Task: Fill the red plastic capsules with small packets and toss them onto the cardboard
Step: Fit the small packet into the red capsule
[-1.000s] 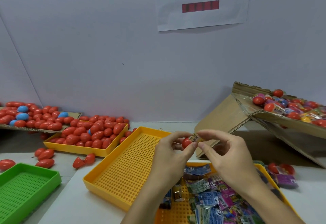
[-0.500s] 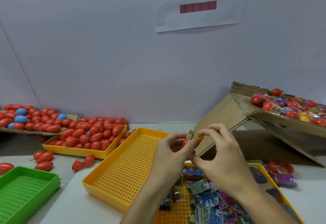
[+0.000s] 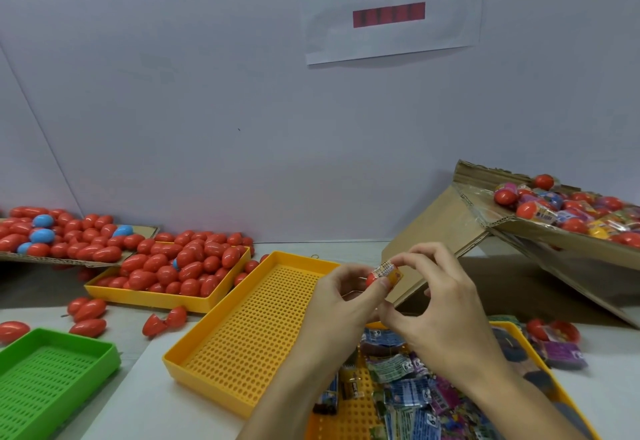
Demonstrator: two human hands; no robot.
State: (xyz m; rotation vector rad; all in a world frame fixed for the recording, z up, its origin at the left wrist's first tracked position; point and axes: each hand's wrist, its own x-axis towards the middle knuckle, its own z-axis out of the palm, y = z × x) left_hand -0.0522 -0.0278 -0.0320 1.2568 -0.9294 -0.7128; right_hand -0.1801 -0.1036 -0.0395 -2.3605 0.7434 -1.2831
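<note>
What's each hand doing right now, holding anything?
Left hand: closed, gripping a red capsule.
Right hand: closed, fingers pinching a small packet at the capsule's mouth.

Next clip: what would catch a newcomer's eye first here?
Both hands meet at centre: the left hand holds a red capsule while the right hand pinches a small packet against it. Behind left, a yellow tray brims with red capsules.

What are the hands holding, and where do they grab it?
The left hand grips a red capsule around its sides. The right hand pinches a small packet by its top edge.
</note>
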